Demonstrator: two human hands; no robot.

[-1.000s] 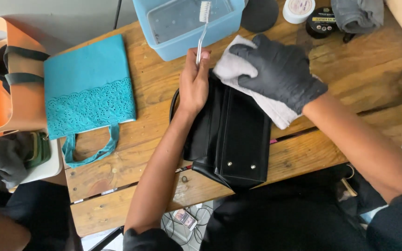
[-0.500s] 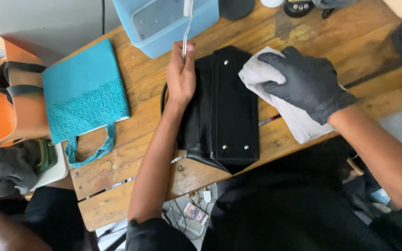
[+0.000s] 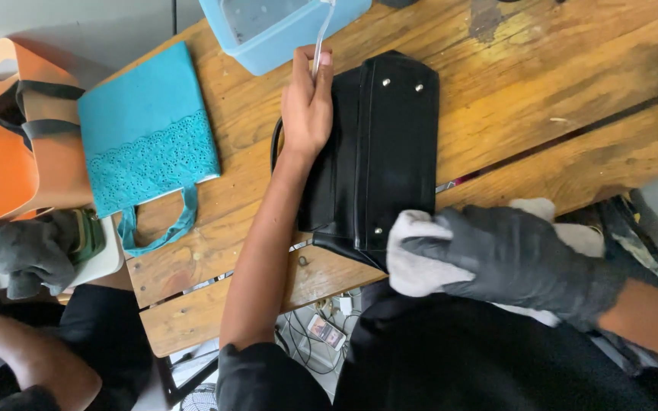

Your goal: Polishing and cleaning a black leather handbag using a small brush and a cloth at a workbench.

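The right hand (image 3: 515,262), in a dark glove, is clenched on a pale cloth (image 3: 416,255) and presses it against the near corner of a black leather handbag (image 3: 378,156). The bag lies flat on the wooden table (image 3: 557,99), its long axis running away from the person, from the table's near edge toward a light blue plastic tub (image 3: 283,27) at the far side. Most of the bag's surface therefore lies ahead of the cloth, up and slightly left of the gloved hand.

The bare left hand (image 3: 306,114) rests on the bag's far left edge, pinning it down, while its fingers grip a white toothbrush (image 3: 320,34) whose handle points up over the tub. This hand sits nearer the bag's far end; the right hand holds the near end.

To the left on the table lies a teal tote bag (image 3: 146,141) with lace trim, beside an orange bag (image 3: 1,144). At the lower left, another person's gloved hand (image 3: 17,255) rests apart from the work.
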